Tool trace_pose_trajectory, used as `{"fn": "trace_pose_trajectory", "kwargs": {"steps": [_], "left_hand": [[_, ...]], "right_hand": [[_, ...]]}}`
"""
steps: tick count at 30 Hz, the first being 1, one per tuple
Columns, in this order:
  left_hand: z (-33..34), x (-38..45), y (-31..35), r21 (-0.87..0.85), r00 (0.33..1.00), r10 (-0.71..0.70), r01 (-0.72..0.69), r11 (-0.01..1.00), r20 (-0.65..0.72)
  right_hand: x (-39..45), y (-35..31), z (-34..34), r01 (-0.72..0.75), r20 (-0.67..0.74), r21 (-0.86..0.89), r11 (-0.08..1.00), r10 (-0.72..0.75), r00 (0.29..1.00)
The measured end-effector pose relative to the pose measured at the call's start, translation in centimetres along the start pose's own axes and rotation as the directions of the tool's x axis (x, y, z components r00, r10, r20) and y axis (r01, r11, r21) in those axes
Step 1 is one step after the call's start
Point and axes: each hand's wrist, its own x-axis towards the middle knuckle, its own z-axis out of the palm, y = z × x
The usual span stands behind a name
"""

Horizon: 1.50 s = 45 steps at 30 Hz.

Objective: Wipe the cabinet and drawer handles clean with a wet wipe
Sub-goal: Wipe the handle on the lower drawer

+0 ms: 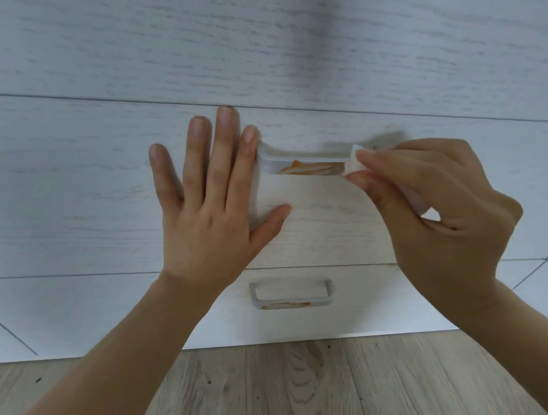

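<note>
Wet wipe (353, 162) pinched in right hand (442, 210) touches stained drawer handle (302, 163)

Two pale metal bar handles here, upper handle (298, 161) and lower handle (291, 296), both smeared orange. One white wet wipe (353, 164). Two bare hands, left hand (212, 210) and right hand (442, 213), and perhaps three whitewashed wooden drawer fronts (61, 195).

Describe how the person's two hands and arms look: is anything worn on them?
Both the left hand and the right hand are bare: no gloves, rings, watch or bracelet show. Both forearms are bare too, with no sleeve in view. The fingernails are short and unpainted.
</note>
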Motion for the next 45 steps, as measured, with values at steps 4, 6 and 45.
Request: {"fn": "trace_pose_trajectory", "kwargs": {"steps": [4,6,45], "left_hand": [[0.0,0.0,0.0,0.005,1.0,0.006,-0.006,1.0,-0.003],[0.1,-0.1,0.1,0.005,1.0,0.02,-0.02,1.0,-0.004],[0.4,-0.1,0.0,0.03,1.0,0.011,-0.01,1.0,-0.021]], "right_hand": [[0.0,0.5,0.7,0.069,0.042,-0.029,0.997,-0.068,0.997],[-0.2,1.0,0.9,0.094,0.064,-0.073,0.993,-0.089,0.994],[0.0,-0.6,0.4,-0.184,-0.036,-0.127,0.975,0.181,0.983]]}}
